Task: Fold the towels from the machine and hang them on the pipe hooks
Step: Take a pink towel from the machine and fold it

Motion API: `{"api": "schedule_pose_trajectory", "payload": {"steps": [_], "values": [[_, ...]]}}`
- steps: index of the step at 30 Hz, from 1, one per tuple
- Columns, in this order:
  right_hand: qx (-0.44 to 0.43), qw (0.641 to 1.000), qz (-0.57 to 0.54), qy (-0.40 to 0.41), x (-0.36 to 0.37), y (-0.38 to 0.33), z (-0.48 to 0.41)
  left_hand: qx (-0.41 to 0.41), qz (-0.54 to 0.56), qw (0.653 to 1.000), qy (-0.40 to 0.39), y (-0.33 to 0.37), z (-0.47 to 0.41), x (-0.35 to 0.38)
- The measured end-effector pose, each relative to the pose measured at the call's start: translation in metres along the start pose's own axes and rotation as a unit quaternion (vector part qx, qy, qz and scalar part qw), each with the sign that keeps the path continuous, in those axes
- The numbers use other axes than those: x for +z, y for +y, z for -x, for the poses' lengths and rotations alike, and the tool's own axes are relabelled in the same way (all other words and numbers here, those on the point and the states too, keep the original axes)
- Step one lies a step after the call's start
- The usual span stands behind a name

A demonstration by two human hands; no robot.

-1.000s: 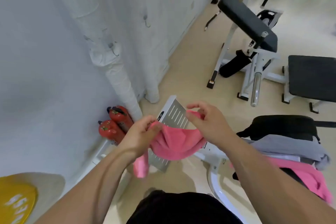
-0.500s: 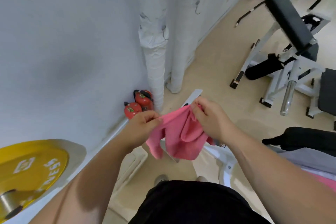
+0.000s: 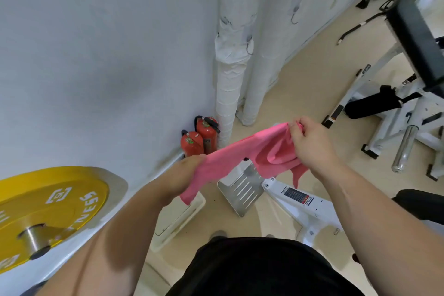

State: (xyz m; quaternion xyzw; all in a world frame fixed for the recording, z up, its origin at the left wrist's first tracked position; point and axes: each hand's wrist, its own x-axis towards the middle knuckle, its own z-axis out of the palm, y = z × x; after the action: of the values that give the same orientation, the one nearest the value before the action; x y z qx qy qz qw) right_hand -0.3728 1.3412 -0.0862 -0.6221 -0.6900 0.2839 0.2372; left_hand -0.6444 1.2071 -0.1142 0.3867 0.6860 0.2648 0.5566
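Pink towel (image 3: 242, 158) stretches between our two hands in the head view, held out in the air above the floor: our left hand (image 3: 185, 170) is clamped on its lower end, our right hand (image 3: 310, 142) is pinched shut on the bunched upper corner. Beyond it we see two white wrapped pipes (image 3: 230, 55) standing in the wall corner, each carrying a small metal hook (image 3: 249, 43), with two red fire extinguishers (image 3: 199, 137) at their foot.
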Motion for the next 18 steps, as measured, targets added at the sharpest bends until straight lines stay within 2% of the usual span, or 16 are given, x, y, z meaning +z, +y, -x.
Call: {"api": "schedule_pose_trajectory", "payload": {"steps": [2,3,6,9,12,18], "values": [[0.006,1.0,0.006,0.001,0.002,0.005,0.002,-0.003,0.041,0.998,0.049,-0.003,-0.002,0.002],[0.009,1.0,0.005,0.001,0.003,0.008,0.004,0.001,0.017,0.998,0.052,-0.005,-0.004,0.002],[0.018,1.0,0.006,0.01,0.003,0.013,0.009,0.003,-0.106,0.994,-0.011,-0.014,-0.006,-0.001],[0.021,0.999,-0.002,0.024,-0.001,0.012,0.013,-0.007,-0.13,0.989,-0.067,-0.02,-0.007,0.004],[0.033,0.999,-0.013,0.033,-0.004,0.015,0.016,0.015,-0.145,0.989,-0.025,-0.022,-0.008,0.01],[0.06,0.997,-0.026,0.048,-0.006,0.022,0.024,0.025,0.011,1.0,0.011,-0.009,0.003,0.021]]}}
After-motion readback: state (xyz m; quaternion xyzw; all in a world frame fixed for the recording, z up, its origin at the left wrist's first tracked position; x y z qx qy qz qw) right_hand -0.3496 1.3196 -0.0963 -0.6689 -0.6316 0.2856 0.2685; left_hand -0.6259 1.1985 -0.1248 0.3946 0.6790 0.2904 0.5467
